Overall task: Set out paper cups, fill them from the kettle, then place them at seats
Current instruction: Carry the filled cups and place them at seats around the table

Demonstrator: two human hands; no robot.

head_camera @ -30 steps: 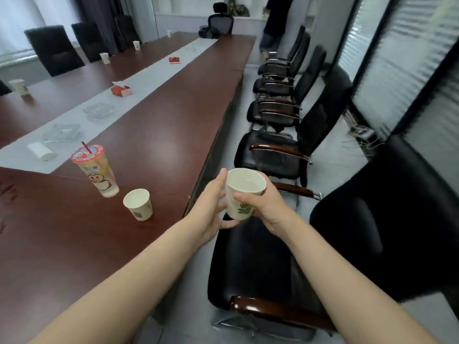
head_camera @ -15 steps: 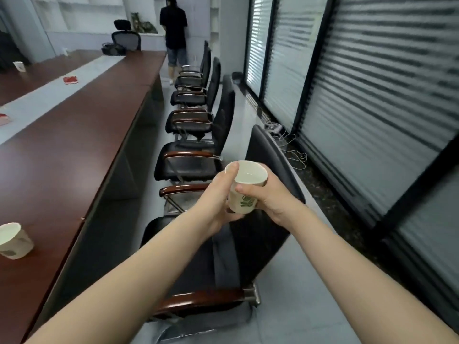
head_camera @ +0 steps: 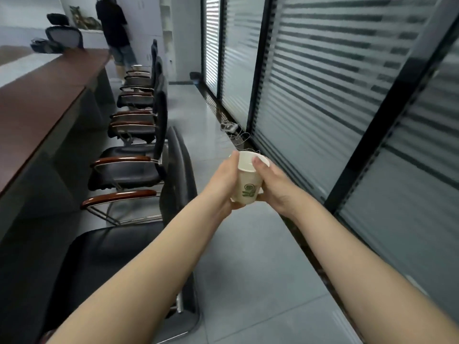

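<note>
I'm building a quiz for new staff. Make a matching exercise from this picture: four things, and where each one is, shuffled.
Things: 1 paper cup; 2 table; 3 cables; 4 standing person.
Places: A far end of the room; B between left hand and right hand; C floor by the glass wall; D left of the chair row.
Pairs: 1-B; 2-D; 3-C; 4-A.

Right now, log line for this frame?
cup: held, unplaced | left hand: grips cup | right hand: grips cup | where: beside chairs
</note>
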